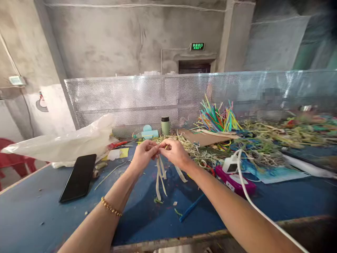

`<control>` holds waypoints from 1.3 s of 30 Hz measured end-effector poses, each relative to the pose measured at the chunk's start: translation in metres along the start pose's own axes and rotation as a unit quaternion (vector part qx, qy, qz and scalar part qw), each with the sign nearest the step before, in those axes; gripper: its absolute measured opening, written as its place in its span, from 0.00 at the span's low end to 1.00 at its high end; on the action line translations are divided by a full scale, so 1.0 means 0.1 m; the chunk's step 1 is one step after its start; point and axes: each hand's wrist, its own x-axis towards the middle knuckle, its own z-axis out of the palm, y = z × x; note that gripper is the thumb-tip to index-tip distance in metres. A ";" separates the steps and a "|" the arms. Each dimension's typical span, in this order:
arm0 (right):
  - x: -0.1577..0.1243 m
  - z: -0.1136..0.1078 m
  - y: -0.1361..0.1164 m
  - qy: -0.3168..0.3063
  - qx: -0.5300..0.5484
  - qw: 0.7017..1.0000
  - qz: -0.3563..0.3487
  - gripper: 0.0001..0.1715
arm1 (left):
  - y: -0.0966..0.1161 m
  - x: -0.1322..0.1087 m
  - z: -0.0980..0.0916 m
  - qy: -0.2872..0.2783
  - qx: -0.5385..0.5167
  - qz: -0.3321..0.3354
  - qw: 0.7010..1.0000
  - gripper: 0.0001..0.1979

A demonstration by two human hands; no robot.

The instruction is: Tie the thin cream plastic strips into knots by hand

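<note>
Both my hands meet above the middle of the blue table (34, 211). My left hand (144, 154) and my right hand (176, 153) are closed, pinching the top of a bundle of pale flat strips (160, 175). The strips hang down from my fingers, and their loose ends trail onto the table. A gold bead bracelet (111, 207) sits on my left wrist. Just behind my hands lies a heap of pale and green strips (195, 149).
A black phone (78, 177) lies at the left beside a white plastic bag (68, 142). A white charger (231, 164) on a magenta box (235, 182) and its cable (252, 203) are at the right. Coloured strips (217, 117), a green cup (165, 125), and red-handled scissors (118, 144) stand before a perforated metal screen (126, 98).
</note>
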 end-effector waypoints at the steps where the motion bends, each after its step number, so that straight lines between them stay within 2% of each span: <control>1: 0.00 0.00 0.01 0.004 -0.001 1.000 0.000 0.02 | 0.00 0.00 0.00 -0.001 -0.011 -0.009 1.000 0.14; 7: 0.01 0.01 0.04 0.000 -0.031 0.999 -0.022 0.03 | -0.01 0.00 0.01 -0.009 -0.050 -0.030 0.998 0.14; 12: 0.03 0.01 0.03 -0.013 -0.083 0.995 -0.048 0.05 | -0.01 -0.01 0.03 0.028 -0.047 -0.025 0.998 0.14; 14: 0.03 0.02 0.02 -0.021 -0.074 0.997 -0.033 0.05 | -0.03 0.00 0.02 0.037 -0.038 -0.012 0.999 0.13; 17: 0.01 0.04 0.02 -0.068 0.021 0.996 0.053 0.05 | -0.06 0.01 0.01 0.047 0.035 0.036 0.998 0.11; 20: -0.01 0.04 0.03 -0.094 0.130 0.978 0.132 0.07 | -0.09 0.01 0.01 0.063 0.148 0.089 0.983 0.10; 26: -0.01 0.05 0.03 -0.088 0.232 0.950 0.190 0.09 | -0.01 -0.06 0.06 0.102 0.282 0.133 0.945 0.16; 28: -0.01 0.04 0.04 -0.089 0.245 0.945 0.198 0.09 | 0.00 -0.06 0.07 0.093 0.319 0.157 0.930 0.16; 32: -0.01 0.03 0.03 -0.093 0.235 0.949 0.188 0.10 | -0.03 -0.05 0.05 0.090 0.363 0.195 0.907 0.11; 39: -0.01 0.03 -0.01 -0.065 0.159 0.973 0.154 0.09 | -0.02 -0.05 0.05 0.104 0.390 0.186 0.896 0.10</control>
